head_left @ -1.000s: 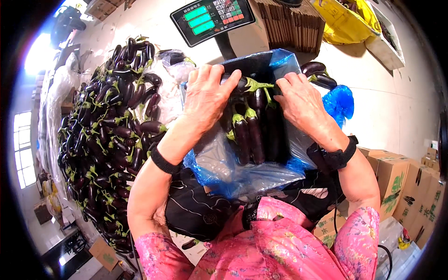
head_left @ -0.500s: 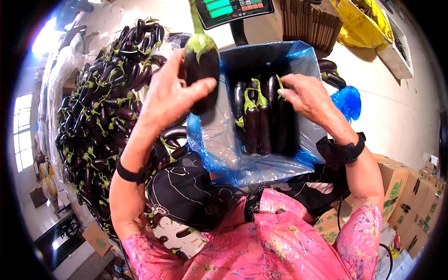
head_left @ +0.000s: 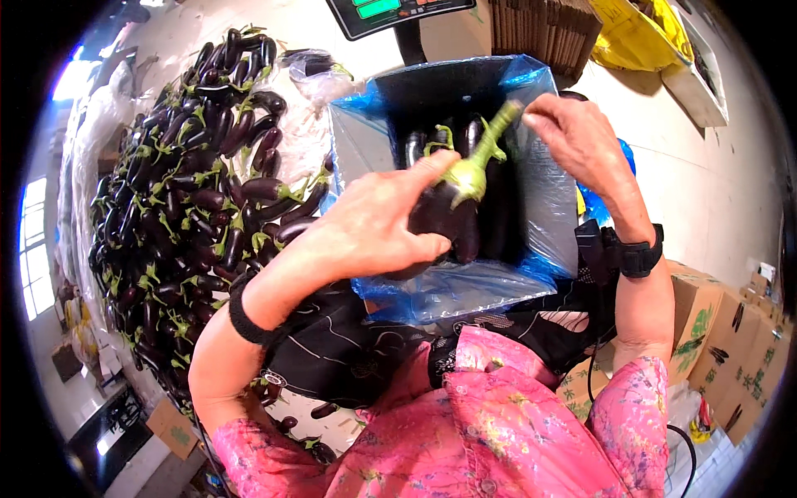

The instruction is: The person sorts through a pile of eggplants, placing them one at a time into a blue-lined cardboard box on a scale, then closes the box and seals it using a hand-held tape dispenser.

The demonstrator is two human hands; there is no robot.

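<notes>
In the head view, the left hand (head_left: pixel 365 220) has its fingers closed round a thick eggplant (head_left: pixel 440 212), held above the lined box (head_left: pixel 548 199) with its green stem (head_left: pixel 498 133) slanting up to the far right. The right hand (head_left: pixel 585 141) is beyond the right side of the box, its fingers drawn in close to the stem's tip; whether they touch or pinch it, I cannot tell. Other eggplants in the box (head_left: pixel 473 133) lie side by side beneath, stems mostly toward the far side.

The step in hand looks like settling or turning this one over the row. The next move would call for a steady left grip, with the long stem kept from pressing into its neighbours or snagging the thin liner (head_left: pixel 457 299).

The surface is a pale floor (head_left: pixel 672 191). On the left spreads a large heap of eggplants (head_left: pixel 183 199), with a few strays (head_left: pixel 324 411) nearer. At the far side stand a scale display (head_left: pixel 390 17) and a stack of flat cardboard (head_left: pixel 540 37); far right is a yellow sheet (head_left: pixel 635 37) over a white crate (head_left: pixel 710 95). Cartons (head_left: pixel 739 357) stand near right, and a bright window (head_left: pixel 35 249) shows at the left rim.
</notes>
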